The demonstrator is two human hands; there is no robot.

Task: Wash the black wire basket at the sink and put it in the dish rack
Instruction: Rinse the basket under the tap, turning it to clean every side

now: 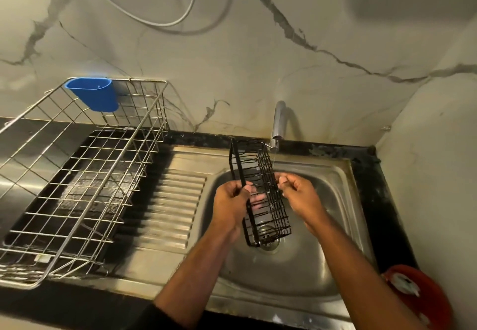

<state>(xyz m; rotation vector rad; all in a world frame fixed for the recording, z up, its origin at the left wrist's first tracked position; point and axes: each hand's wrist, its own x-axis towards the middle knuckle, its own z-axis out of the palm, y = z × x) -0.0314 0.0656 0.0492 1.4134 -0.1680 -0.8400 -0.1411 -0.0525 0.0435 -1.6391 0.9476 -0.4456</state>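
Note:
A long, narrow black wire basket (254, 167) hangs tilted over the steel sink (296, 273), its far end up near the tap (278, 120) and its near end above the drain. My left hand (231, 204) grips its left rim near the middle. My right hand (300, 194) touches the right side with thumb and fingers pinched against the wires. A thin stream of water falls from the tap just past the basket's far right corner. The steel wire dish rack (77, 175) stands on the counter left of the sink and looks bare.
A blue plastic cup (94, 93) hangs on the dish rack's back rim. The ribbed steel drainboard (173, 200) lies between rack and sink. A red container (418, 293) sits on the black counter at the near right. Marble walls close off the back and right.

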